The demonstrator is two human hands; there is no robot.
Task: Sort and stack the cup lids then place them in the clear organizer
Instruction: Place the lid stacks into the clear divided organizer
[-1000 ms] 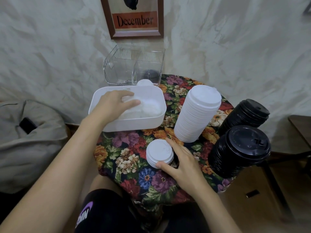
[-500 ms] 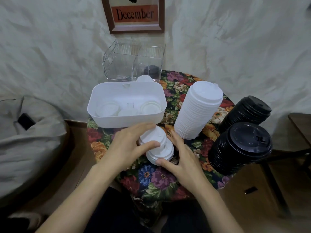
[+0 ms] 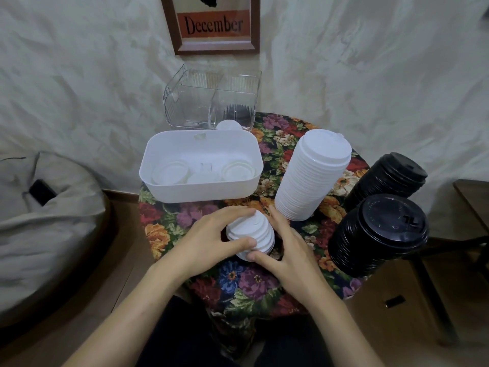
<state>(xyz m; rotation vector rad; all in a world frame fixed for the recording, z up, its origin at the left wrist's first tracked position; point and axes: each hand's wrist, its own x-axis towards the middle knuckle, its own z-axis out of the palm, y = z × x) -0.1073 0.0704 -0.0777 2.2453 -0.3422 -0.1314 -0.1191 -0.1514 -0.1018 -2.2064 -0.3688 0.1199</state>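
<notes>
A short stack of small white lids (image 3: 251, 235) stands on the floral table near its front edge. My left hand (image 3: 209, 241) grips the stack from the left, thumb low and fingers over the top. From the right my right hand (image 3: 287, 250) holds the same stack, its thumb at the base. Behind it a white bin (image 3: 201, 190) holds a few loose white lids (image 3: 172, 174). The clear organizer (image 3: 211, 102) stands at the back with a black lid (image 3: 236, 112) in its right compartment. A tall stack of large white lids (image 3: 312, 176) rises right of the bin.
Two stacks of black lids (image 3: 381, 234) (image 3: 389, 176) stand at the table's right edge. One white lid (image 3: 229, 125) sits between bin and organizer. A framed "December" picture (image 3: 214, 25) hangs on the wall. A grey cushion (image 3: 39, 221) with a dark phone lies at the left.
My left hand left the white bin carrying a small lid, brought it onto the short stack, and now grips that stack. My right hand stayed at the stack's right side.
</notes>
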